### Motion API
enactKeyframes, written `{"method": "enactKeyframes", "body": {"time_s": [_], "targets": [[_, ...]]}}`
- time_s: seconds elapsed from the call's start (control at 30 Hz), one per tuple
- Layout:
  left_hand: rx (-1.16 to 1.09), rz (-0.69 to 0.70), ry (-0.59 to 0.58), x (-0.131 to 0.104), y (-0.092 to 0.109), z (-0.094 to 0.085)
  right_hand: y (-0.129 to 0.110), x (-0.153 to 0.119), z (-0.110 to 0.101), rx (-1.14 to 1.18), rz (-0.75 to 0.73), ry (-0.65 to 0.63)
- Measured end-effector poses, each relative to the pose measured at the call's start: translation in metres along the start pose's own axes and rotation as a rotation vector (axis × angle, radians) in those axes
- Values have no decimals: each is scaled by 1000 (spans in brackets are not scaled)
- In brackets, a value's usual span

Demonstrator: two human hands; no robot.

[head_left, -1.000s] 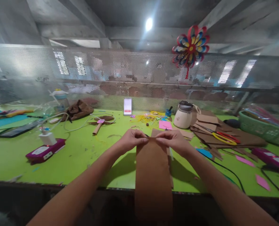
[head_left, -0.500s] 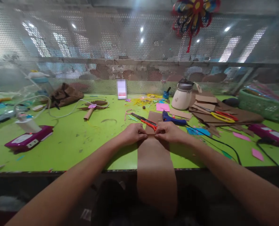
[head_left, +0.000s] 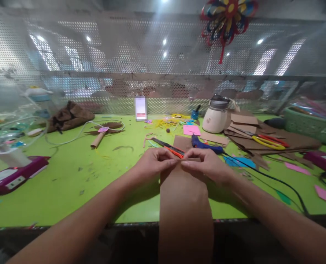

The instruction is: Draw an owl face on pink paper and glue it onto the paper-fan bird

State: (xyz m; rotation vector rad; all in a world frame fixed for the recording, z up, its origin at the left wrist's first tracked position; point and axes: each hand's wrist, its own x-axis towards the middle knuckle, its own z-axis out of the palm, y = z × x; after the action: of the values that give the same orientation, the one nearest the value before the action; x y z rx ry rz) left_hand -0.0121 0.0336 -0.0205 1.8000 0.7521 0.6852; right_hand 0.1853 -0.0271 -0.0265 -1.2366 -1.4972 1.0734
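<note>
A long strip of brown paper [head_left: 185, 205] hangs over the table's front edge toward me. My left hand [head_left: 159, 162] pinches its far edge between thumb and fingers. Close beside it, my right hand [head_left: 204, 163] pinches the same edge, the two thumbs nearly meeting. The edge looks folded, though the fingers partly cover it. Just beyond my hands lie scissors with orange handles [head_left: 176, 151], partly over another brown paper piece [head_left: 181, 141]. A blue glue gun [head_left: 207, 145] rests beyond my right hand, its black cord running right.
Purple power strips lie left [head_left: 16, 176] and right [head_left: 321, 161]. A white jug [head_left: 215, 117], red-and-yellow handled scissors [head_left: 270, 142] and brown paper sheets [head_left: 297, 145] are at back right. A phone [head_left: 141, 109] stands near the mesh panel. A brown paper flower shape [head_left: 98, 139] lies left.
My hands have come closer together along the paper's far edge, which now looks lifted. The view has shifted slightly, and the table appears nearer.
</note>
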Motion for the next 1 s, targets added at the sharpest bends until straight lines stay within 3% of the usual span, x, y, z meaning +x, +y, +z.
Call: {"method": "enactKeyframes", "body": {"time_s": [0.1,0.23,0.37,0.5,0.67,0.83,1.0], "targets": [[-68,6,37,-4,5,4,-2,-3,5,246,115,35],[-311,-85,91,-7,8,8,-2,-3,10,365,121,80],[-578,-190,9,-8,5,16,1,-2,10,449,73,98],[-518,-205,13,-10,10,25,1,-2,8,432,34,124],[-384,-76,102,-13,22,32,1,-2,8,463,26,149],[-379,-59,180,-14,18,32,-2,-2,7,559,109,134],[-377,-72,181,-12,14,29,-4,-3,6,600,147,98]]}}
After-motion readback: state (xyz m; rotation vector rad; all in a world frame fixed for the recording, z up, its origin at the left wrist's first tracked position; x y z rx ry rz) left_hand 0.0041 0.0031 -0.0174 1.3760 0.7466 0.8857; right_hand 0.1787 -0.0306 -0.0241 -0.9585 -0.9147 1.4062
